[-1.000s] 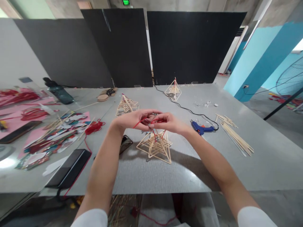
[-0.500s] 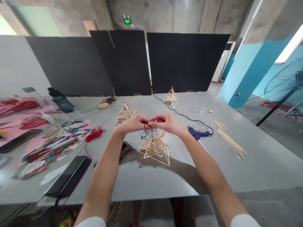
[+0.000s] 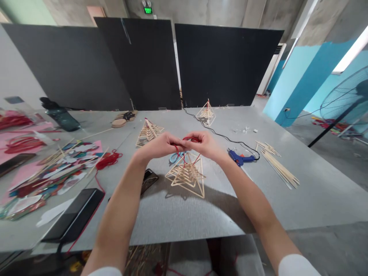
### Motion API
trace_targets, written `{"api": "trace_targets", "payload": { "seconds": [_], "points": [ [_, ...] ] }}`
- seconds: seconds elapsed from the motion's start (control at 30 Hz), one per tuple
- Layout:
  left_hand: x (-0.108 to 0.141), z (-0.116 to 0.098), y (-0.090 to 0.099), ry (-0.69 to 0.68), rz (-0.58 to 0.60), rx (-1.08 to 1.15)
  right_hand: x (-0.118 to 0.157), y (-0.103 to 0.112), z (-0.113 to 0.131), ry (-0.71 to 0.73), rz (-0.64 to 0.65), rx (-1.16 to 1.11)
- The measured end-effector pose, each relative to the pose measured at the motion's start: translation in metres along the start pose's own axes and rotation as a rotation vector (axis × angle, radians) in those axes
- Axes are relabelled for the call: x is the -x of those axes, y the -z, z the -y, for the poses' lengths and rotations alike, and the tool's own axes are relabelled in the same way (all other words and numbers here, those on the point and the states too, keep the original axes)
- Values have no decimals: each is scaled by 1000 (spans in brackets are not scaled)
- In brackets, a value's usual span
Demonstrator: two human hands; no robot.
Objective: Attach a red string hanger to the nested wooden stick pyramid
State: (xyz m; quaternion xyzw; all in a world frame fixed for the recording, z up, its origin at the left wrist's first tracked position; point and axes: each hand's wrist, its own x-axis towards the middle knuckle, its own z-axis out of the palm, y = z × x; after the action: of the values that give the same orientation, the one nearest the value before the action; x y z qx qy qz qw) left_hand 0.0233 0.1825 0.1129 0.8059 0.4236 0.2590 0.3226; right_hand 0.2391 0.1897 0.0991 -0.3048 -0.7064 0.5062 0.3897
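Observation:
Red yarn [image 3: 192, 138] runs through the fingers of both my hands, which meet above a pyramid frame of thin wooden sticks [image 3: 188, 176]. My left hand [image 3: 165, 145] pinches the yarn, its fingertips touching those of my right hand [image 3: 202, 143], which is also closed on it. Strands of yarn run down from the fingers to the upper part of the frame. Whether the frame hangs or rests on the table cannot be made out. Light-blue scissors [image 3: 176, 158] lie just behind it, partly hidden by my left hand.
Two more stick pyramids [image 3: 148, 132] [image 3: 207, 114] stand farther back. To the right lie a blue glue gun [image 3: 241, 158] and wooden sticks [image 3: 278, 168]. At left are a red yarn tangle [image 3: 109, 159], coloured scraps [image 3: 61, 168], a black box-shaped object [image 3: 75, 214] and a dark bottle [image 3: 60, 115].
The camera view has turned and shifted slightly. My hands stay together on the yarn above the frame, with the fingers only slightly moved.

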Motion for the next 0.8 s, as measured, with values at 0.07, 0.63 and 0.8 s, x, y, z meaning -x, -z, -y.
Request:
{"api": "trace_targets", "payload": {
  "seconds": [0.07,0.63,0.8],
  "points": [
    [0,0,-1,4,-6,-1,-1,1,-2,-4,14,-9],
    [-10,5,-19,40,-149,44,-4,20,-10,-63,-49,-18],
    [-13,2,-23,28,-171,48,-7,21,-17,-36,-56,-24]
  ]
}}
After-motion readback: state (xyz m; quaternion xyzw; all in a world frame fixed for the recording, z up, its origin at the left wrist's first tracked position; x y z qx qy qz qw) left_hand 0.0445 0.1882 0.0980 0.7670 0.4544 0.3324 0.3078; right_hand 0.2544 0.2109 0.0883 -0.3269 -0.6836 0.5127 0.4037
